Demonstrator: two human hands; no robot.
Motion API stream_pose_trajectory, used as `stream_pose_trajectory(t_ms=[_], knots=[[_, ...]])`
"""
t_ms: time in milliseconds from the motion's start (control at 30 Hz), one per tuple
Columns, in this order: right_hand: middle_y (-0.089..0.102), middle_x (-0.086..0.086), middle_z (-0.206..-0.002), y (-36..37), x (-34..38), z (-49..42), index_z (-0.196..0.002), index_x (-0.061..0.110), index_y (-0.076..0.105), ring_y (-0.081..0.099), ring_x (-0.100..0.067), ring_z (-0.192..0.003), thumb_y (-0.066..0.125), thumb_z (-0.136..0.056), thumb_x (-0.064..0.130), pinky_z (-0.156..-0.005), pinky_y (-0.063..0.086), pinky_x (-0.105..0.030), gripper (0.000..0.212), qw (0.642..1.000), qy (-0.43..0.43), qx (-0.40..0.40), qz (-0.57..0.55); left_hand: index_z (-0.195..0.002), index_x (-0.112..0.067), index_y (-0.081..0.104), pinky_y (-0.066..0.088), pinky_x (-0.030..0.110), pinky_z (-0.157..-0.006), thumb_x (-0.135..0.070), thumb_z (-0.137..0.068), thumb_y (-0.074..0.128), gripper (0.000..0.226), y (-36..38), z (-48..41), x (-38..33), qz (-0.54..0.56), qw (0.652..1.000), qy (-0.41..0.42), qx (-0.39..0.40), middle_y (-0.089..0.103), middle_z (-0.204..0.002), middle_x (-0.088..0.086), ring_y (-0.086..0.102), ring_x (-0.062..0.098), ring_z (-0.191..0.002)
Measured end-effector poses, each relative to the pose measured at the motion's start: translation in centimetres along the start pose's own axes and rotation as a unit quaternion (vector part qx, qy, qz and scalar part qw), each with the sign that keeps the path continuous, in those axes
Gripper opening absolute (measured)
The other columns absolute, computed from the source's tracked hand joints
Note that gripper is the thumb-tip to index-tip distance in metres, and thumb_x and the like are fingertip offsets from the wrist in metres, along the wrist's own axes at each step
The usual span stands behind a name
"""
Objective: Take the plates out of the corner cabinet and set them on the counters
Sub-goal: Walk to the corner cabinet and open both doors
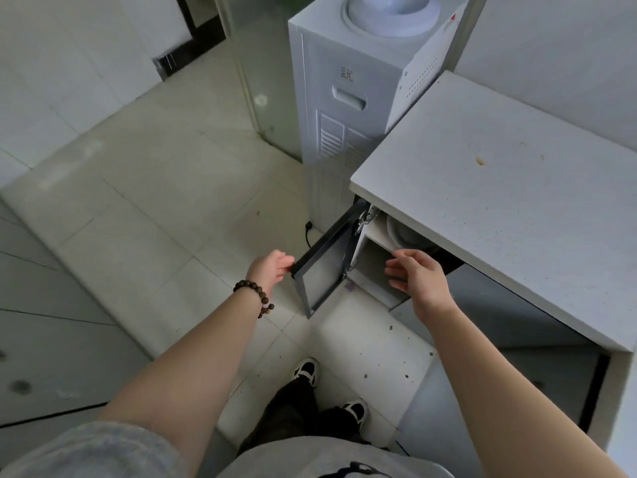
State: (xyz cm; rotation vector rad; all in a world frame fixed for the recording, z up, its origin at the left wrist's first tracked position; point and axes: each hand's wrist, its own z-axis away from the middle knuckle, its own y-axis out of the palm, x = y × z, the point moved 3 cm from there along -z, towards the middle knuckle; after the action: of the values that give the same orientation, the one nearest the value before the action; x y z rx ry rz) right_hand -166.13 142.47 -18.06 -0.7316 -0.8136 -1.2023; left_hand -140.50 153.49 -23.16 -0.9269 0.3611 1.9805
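Observation:
White plates lie stacked on the upper shelf of the corner cabinet, partly hidden under the speckled white counter. The dark-framed cabinet door stands swung out to the left. My left hand, with a bead bracelet on the wrist, grips the door's outer edge. My right hand hovers in front of the cabinet opening just below the plates, fingers spread, holding nothing.
A white water dispenser stands just behind the cabinet, its cord on the tiled floor. A second counter runs along the left. A glass partition edge rises behind. My feet stand on the floor between the counters.

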Motion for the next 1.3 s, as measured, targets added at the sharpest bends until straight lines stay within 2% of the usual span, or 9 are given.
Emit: stream_pose_trajectory(t_ms=[67,167,333,567,767,900,967,1067,1300], knots=[[0.068,-0.010,-0.090,-0.3,0.0,-0.2,-0.096,0.011,0.065,0.066,-0.020,-0.081,0.055,-0.094,0.015,-0.075,0.054,-0.034,0.011,1.000,0.003,-0.012,-0.010,-0.105,-0.010,0.067,0.038,0.043,-0.110,-0.016,-0.095,0.041,0.028,-0.1,0.0,-1.2,-0.059,0.997,0.028,-0.028,0.067,-0.119,0.010,0.059,0.024,-0.116],[0.068,-0.012,-0.091,-1.3,-0.4,-0.3,-0.099,0.007,0.064,0.066,-0.020,-0.080,0.054,-0.095,0.014,-0.074,0.054,-0.033,0.013,0.999,0.020,-0.038,-0.034,-0.102,-0.019,0.065,0.042,0.041,-0.106,-0.010,-0.090,0.044,0.025,1.1,0.6,-3.7,-0.053,0.992,0.102,-0.047,0.068,-0.109,0.004,0.061,0.019,-0.112],[0.066,-0.012,-0.090,-5.3,-2.3,-0.8,-0.101,0.007,0.063,0.065,-0.022,-0.081,0.051,-0.095,0.009,-0.075,0.055,-0.035,0.014,0.976,0.085,-0.120,-0.159,-0.102,-0.013,0.067,0.050,0.028,-0.089,-0.007,-0.092,0.048,0.023,6.5,1.9,-6.6,-0.023,0.988,0.155,0.010,0.069,-0.105,0.007,0.064,0.020,-0.105],[0.060,-0.017,-0.119,-9.6,-3.2,-2.9,-0.135,-0.001,0.047,0.062,-0.027,-0.110,0.037,-0.096,-0.003,-0.097,0.050,-0.042,0.039,0.872,0.153,-0.220,-0.410,-0.094,-0.018,0.068,0.051,0.031,-0.089,-0.008,-0.091,0.050,0.021,12.9,1.7,-6.7,-0.032,0.987,0.129,0.091,0.071,-0.103,0.009,0.066,0.019,-0.101],[0.061,-0.017,-0.119,-10.5,-2.4,-3.9,-0.113,0.002,0.054,0.061,-0.028,-0.113,0.031,-0.088,-0.013,-0.101,0.048,-0.044,0.037,0.802,0.130,-0.255,-0.524,-0.093,-0.017,0.070,0.051,0.034,-0.094,-0.021,-0.074,0.060,0.022,15.1,2.1,-5.8,-0.051,0.986,0.104,0.124,0.071,-0.107,0.011,0.067,0.020,-0.104],[0.056,-0.018,-0.130,-10.7,-2.7,-4.6,-0.121,0.000,0.051,0.059,-0.031,-0.113,0.022,-0.082,-0.017,-0.103,0.046,-0.045,0.052,0.758,0.115,-0.259,-0.587,-0.093,-0.015,0.070,0.051,0.033,-0.092,-0.008,-0.087,0.057,0.016,15.1,2.0,-5.4,-0.065,0.985,0.101,0.127,0.071,-0.106,0.012,0.067,0.020,-0.104],[0.053,-0.018,-0.134,-10.6,-2.9,-4.8,-0.120,0.000,0.050,0.053,-0.033,-0.123,0.018,-0.080,-0.018,-0.107,0.042,-0.044,0.054,0.759,0.110,-0.247,-0.592,-0.094,-0.015,0.070,0.051,0.032,-0.090,-0.007,-0.089,0.055,0.018,15.1,2.0,-5.3,-0.067,0.985,0.097,0.127,0.072,-0.104,0.011,0.067,0.020,-0.103],[0.042,-0.020,-0.146,-10.5,-3.4,-4.5,-0.144,-0.001,0.032,0.041,-0.034,-0.136,0.016,-0.085,-0.018,-0.111,0.037,-0.043,0.064,0.778,0.111,-0.233,-0.573,-0.093,-0.013,0.070,0.052,0.033,-0.089,-0.006,-0.091,0.051,0.021,15.5,2.1,-4.9,-0.069,0.984,0.088,0.137,0.073,-0.099,0.011,0.068,0.021,-0.101],[0.043,-0.025,-0.142,-10.6,-6.1,-1.1,-0.146,-0.003,0.028,0.043,-0.037,-0.133,0.018,-0.087,-0.016,-0.111,0.037,-0.043,0.062,0.792,0.146,-0.247,-0.539,-0.093,-0.013,0.070,0.053,0.032,-0.087,-0.005,-0.092,0.052,0.020,18.3,3.4,-4.3,-0.087,0.975,0.076,0.189,0.073,-0.097,0.010,0.069,0.020,-0.100]])
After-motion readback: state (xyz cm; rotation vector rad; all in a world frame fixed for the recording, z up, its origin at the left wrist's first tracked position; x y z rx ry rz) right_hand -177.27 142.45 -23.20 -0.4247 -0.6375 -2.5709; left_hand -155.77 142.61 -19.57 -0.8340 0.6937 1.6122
